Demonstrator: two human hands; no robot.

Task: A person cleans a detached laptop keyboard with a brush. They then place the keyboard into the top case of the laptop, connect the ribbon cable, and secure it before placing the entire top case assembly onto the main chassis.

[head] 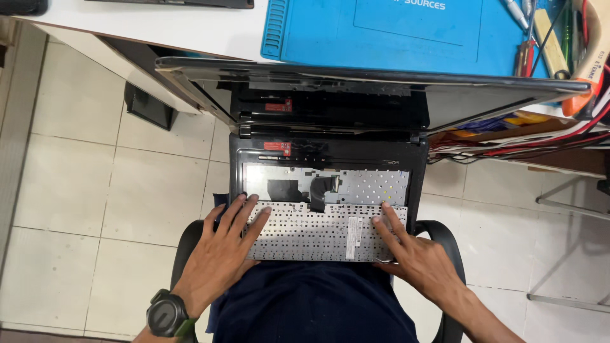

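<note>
A black laptop [330, 152] is balanced on the lap, its lid open toward the desk. The detached keyboard [324, 232] lies face-down (metal backing up) over the open bay. The left hand [222, 254] and right hand [416, 251] are laid flat on its 2 ends, fingers spread, nothing gripped. The panel is judged thin, light and easily bent; a ribbon cable [318, 190] probably tethers it, so it is best lifted by its edges.
</note>
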